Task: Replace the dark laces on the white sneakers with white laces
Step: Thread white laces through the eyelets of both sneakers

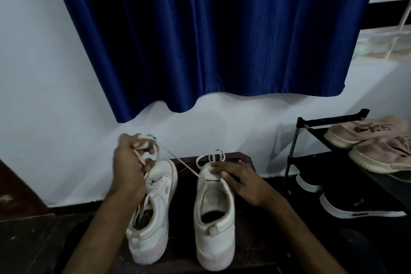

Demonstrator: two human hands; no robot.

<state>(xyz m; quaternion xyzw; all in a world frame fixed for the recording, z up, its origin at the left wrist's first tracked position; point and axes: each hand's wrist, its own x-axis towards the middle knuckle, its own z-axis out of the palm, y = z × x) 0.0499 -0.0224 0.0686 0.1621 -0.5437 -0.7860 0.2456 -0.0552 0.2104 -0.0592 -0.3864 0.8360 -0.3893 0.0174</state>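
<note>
White lace runs taut from the right sneaker into my gripping left hand — right hand flat, steadying it; lacing unfinished, I judge.

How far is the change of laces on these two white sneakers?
Done: no dark lace shows on either sneaker. In hand: the left hand grips a bunch of white lace, drawn taut from the right sneaker, which the right hand steadies at its front. To do: loose loops lie at that sneaker's toe, so lacing and tying remain; the left sneaker is partly hidden.
</note>
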